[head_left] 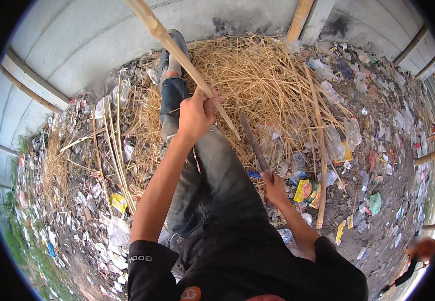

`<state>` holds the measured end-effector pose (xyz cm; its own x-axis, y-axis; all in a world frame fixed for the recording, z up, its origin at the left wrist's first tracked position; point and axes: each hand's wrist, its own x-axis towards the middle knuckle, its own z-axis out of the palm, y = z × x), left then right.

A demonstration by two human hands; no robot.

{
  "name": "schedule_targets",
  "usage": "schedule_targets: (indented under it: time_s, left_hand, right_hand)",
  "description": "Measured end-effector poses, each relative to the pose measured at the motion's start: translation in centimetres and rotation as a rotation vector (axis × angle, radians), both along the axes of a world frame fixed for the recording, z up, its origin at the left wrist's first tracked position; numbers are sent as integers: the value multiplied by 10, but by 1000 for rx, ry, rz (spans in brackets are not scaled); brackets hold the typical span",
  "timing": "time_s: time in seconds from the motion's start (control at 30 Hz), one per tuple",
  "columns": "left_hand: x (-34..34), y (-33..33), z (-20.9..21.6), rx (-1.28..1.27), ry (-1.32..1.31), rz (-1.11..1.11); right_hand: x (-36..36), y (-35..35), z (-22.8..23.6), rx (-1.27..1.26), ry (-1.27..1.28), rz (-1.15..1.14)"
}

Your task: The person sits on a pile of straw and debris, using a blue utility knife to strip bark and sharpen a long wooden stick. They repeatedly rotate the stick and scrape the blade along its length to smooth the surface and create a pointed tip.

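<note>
My left hand (197, 114) is closed around a long split bamboo pole (164, 40). The pole slants from the top of the view down to a narrower end (231, 126) in front of my legs. In my right hand (275, 190) is a machete (254, 142) with a long, dark, narrow blade, gripped at its lower end. Its tip points away from me and lies a little right of the bamboo's near end; a gap shows between them. A small blue piece (254, 174) shows beside my right fingers. My outstretched legs (222, 175) are under the bamboo.
A heap of pale shavings (247, 80) covers the ground ahead. Thin bamboo strips (114, 145) lie to the left, a longer bamboo piece (319, 150) to the right. Litter surrounds me. A concrete wall (102, 35) stands ahead; another person (420, 251) is at far right.
</note>
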<state>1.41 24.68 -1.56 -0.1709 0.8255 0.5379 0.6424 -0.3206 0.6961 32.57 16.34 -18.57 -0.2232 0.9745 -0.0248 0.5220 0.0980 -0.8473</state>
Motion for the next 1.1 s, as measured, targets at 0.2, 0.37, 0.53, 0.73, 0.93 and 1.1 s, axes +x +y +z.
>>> schedule_targets:
  time_s: [0.2, 0.37, 0.53, 0.73, 0.93, 1.1]
  left_hand:
    - [-18, -4, -10, 37, -29, 57]
    - [0, 2, 0, -43, 37, 25]
    - [-7, 7, -4, 56, -14, 73]
    - [2, 2, -5, 59, 25, 219]
    - [20, 19, -5, 53, 101, 280]
    - [13, 6, -3, -1, 80, 297]
  right_hand:
    - [-36, 4, 93, -63, 489, -153]
    - [-5, -14, -16, 255, -20, 82]
    - [22, -14, -33, -344, -134, -92]
    - [-20, -20, 89, -200, 350, -192]
    - [6, -21, -10, -186, -162, 29]
    - [-7, -20, 40, -158, 180, -123]
